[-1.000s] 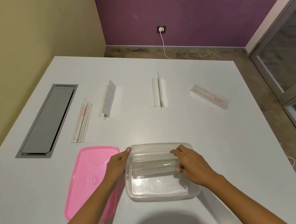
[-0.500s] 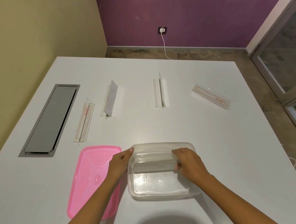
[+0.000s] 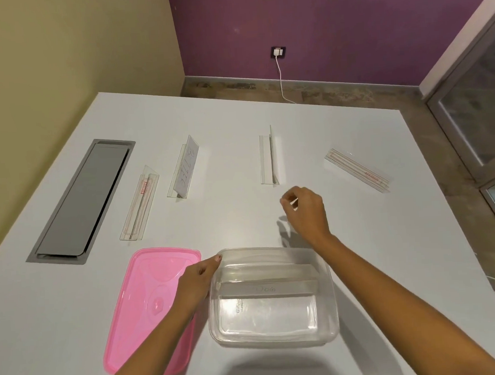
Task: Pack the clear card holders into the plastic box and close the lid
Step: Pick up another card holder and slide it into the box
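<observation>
A clear plastic box sits near the table's front edge with one clear card holder lying flat inside it. My left hand grips the box's left rim. My right hand hovers empty above the table beyond the box, fingers loosely curled, just short of an upright clear holder. Another holder with a written card stands to the left. Two more lie flat: one far left and one far right. The pink lid lies left of the box.
A grey cable hatch is set into the white table at the left. The table's far edge drops to the floor, where a charger cable hangs from a wall socket. A glass door stands at the right.
My right hand let go of the card holder inside the box and rose forward toward the upright holder. My left hand stayed on the box's rim.
</observation>
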Tool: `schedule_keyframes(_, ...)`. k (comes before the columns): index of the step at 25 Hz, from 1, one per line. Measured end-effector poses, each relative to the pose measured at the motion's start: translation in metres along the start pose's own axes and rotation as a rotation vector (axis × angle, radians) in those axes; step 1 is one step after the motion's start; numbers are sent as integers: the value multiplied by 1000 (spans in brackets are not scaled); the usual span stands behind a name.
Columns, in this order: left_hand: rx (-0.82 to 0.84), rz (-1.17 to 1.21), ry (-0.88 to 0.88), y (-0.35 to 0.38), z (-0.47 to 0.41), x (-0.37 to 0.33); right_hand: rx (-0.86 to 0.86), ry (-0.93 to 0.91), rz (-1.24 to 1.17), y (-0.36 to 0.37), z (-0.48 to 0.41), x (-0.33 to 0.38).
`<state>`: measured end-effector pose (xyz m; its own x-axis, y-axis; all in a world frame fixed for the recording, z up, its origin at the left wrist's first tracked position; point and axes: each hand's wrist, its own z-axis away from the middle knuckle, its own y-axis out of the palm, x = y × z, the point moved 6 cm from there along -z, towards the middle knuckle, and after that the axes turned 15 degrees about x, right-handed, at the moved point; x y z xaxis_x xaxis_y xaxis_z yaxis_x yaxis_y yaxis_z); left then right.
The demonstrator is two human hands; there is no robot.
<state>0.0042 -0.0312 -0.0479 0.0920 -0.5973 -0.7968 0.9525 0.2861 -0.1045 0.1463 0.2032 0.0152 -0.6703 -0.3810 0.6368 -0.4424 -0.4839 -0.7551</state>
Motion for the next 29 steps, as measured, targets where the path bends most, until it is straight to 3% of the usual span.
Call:
schedule_keyframes(8, -43, -34, -52, -2, -2, 0, 162, 342, 106, 29, -128, -34)
schedule_keyframes(14, -16, -5, -50, -3, -5, 8, 160, 312, 233, 42, -166, -36)
schedule_keyframes(18, -7, 14, -49, -4, -7, 10, 64, 339, 201, 38, -166, -43)
schedule_keyframes(24, -116, -3, 15, -5, 0, -6, 23, 430, -288, 6, -126, -48)
schedule_keyframes(29, -193, 40, 184, -2, 3, -52, 262, 353, -922, 10, -51, -21)
